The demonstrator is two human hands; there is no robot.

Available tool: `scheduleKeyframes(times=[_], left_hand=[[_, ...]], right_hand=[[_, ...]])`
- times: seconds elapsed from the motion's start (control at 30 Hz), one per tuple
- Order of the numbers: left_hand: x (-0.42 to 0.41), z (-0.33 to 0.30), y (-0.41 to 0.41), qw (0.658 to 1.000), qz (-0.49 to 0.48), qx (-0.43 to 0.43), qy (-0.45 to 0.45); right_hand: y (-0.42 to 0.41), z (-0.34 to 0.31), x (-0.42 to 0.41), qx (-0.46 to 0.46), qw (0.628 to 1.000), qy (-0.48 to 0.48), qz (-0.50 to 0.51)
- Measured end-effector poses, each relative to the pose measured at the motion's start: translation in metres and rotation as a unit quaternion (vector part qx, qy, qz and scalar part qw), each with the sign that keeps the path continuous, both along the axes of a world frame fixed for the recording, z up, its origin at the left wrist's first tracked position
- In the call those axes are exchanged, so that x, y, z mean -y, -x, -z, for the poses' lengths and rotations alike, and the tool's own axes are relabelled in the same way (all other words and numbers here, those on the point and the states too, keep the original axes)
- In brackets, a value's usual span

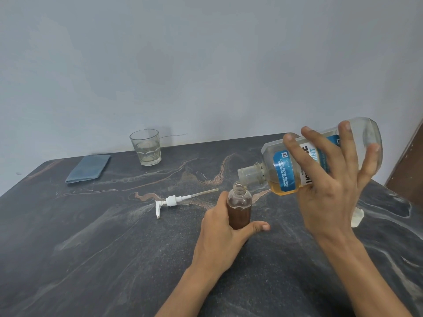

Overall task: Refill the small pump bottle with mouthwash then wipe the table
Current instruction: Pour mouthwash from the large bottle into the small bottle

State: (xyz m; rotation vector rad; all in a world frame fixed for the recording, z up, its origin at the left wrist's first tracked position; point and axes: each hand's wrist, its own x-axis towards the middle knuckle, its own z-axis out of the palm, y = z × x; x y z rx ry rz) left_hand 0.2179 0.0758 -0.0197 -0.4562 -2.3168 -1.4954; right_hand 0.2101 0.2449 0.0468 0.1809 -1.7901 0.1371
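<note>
A tilted mouthwash bottle (320, 159) is gripped by the right hand (329, 179), its spout directly above the upright small pump bottle (239, 205), which is clasped by the left hand (225, 234).

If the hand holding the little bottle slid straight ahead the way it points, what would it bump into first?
The left hand points up and right, gripping the small bottle. Going on, it would probably first meet the tilted mouthwash bottle, though depth is unclear.
</note>
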Motion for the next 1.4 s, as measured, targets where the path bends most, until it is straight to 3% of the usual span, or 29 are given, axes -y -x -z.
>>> scheduleKeyframes(times=[1.4], left_hand=[[-0.0008, -0.0023, -0.002, 1.0, 0.006, 0.017, -0.001]], right_hand=[[-0.001, -0.0036, -0.0017, 0.012, 1.0, -0.025, -0.001]])
